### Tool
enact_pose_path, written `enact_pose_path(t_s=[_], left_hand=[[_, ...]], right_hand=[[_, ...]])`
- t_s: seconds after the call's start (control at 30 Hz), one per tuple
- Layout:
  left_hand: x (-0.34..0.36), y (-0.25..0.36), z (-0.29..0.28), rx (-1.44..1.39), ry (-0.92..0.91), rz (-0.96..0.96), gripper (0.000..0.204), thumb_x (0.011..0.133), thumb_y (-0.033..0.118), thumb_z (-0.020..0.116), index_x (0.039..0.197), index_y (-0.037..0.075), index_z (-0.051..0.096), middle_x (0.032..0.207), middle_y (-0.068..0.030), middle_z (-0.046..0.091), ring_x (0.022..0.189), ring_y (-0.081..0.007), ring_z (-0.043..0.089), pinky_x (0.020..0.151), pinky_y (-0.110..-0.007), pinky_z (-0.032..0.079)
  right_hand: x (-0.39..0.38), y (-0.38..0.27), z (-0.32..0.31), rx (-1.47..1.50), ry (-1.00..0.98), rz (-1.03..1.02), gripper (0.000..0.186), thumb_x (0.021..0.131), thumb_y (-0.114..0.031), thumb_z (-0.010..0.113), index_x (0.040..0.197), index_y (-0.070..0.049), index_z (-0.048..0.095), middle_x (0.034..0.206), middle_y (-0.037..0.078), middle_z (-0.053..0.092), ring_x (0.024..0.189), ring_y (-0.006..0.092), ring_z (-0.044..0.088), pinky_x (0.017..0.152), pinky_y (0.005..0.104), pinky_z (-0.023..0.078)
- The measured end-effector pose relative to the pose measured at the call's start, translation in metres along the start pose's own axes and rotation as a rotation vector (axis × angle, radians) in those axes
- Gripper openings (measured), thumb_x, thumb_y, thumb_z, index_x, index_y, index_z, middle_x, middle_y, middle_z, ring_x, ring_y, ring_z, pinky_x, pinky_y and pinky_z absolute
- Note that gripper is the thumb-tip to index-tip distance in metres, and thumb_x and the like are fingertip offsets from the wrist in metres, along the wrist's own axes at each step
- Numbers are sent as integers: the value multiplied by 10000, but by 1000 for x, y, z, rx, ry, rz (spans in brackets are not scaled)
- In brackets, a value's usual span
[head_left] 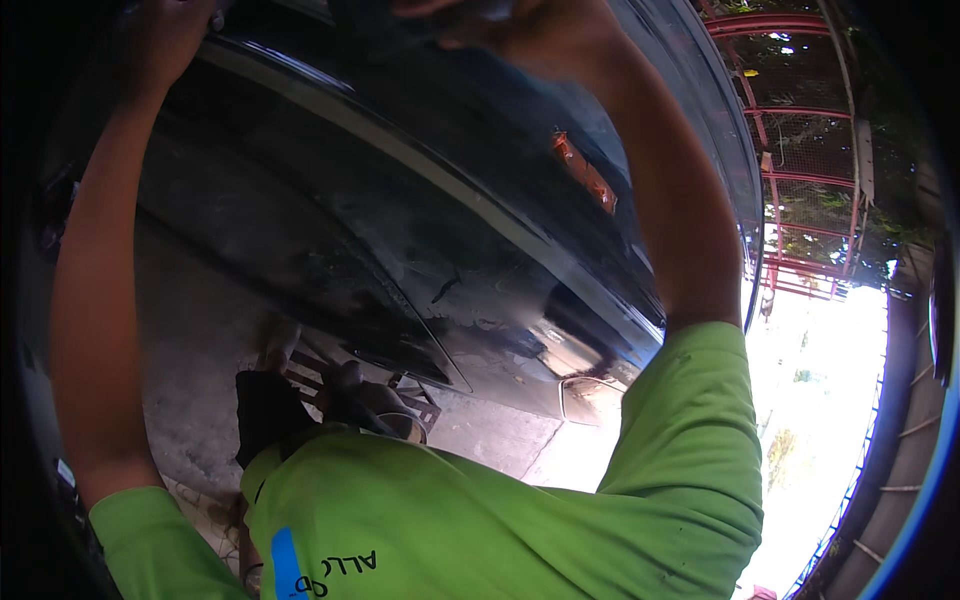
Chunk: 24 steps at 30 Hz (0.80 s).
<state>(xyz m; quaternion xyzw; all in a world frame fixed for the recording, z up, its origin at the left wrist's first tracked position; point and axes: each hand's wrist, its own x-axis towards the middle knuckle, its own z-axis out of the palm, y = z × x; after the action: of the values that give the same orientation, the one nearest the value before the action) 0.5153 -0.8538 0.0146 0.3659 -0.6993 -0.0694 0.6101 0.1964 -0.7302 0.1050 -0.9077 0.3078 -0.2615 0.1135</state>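
A dark, glossy car body (400, 230) with a pale grey strip along it fills the middle of the head view. At the top left, my left hand (180, 30) is at the car's upper part; the picture's edge cuts it off and its fingers are mostly hidden. My right hand (530, 40) is raised over the dark panel at the top, its fingers bent around something greyish that is blurred and partly out of view. An orange-red patch (585, 172) shows on the panel beside my right forearm.
Below the car's side is a concrete floor (190, 350). Near my feet stands a dark slatted piece (425, 408), partly hidden by my legs. A red metal frame with mesh (810, 150) stands on the right, with greenery behind it and bright daylight below.
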Motion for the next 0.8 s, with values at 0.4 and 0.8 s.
enact_pose_path(t_s=[0.4, 0.8], left_hand=[[-12, 21, -6, -174, -130, -212, 128, 963, 59, 648, 1084, 79, 684, 798, -44, 680, 561, -100, 617, 519, -312, 510], [-1, -21, 1, -94, -24, 134, 115, 982, 65, 644, 1091, 75, 680, 803, -33, 709, 547, -104, 609, 513, -299, 500]], right_hand=[[31, 1, -2, -116, -63, 74, 854, 737, 72, 855, 1527, -122, 596, 1326, 189, 683, 1277, 362, 645, 1121, 447, 531], [43, 17, 12, -181, -18, -143, 827, 779, 55, 838, 1553, -108, 595, 1452, 179, 670, 1327, 364, 628, 1151, 446, 517]])
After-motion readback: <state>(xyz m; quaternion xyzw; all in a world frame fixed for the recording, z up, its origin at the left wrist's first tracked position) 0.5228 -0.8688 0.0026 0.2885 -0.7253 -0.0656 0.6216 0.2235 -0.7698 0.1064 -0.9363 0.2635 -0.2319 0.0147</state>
